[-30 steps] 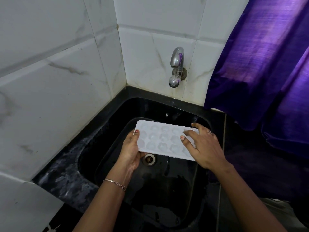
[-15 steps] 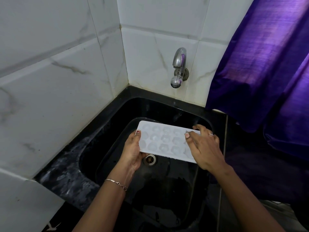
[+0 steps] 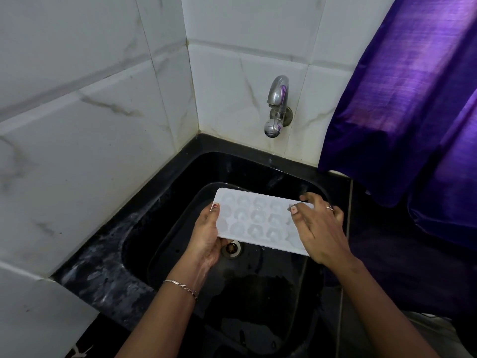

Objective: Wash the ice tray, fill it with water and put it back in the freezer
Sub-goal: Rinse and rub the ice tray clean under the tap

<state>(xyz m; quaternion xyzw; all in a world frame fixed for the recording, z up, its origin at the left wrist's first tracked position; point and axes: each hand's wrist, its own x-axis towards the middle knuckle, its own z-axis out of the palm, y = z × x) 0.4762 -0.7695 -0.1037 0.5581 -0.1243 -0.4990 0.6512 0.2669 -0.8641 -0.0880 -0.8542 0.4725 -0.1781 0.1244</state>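
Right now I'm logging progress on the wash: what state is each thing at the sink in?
ice tray: held over the sink, cavities up, tilted
tap: no water running
sink: black basin wet, no standing water
drain: unplugged
left hand: gripping the tray's left end
right hand: fingers on the tray's right end
curtain: hanging, partly drawn

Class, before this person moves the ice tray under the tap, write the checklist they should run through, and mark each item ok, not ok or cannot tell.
1. Ice tray held at both ends, by left hand and right hand: ok.
2. Tray over the sink: ok.
3. Cells facing up: ok.
4. Tap running: not ok, no water stream visible.
5. Tray below the spout: not ok, it sits nearer the person.
6. Drain unblocked: cannot tell, partly hidden.
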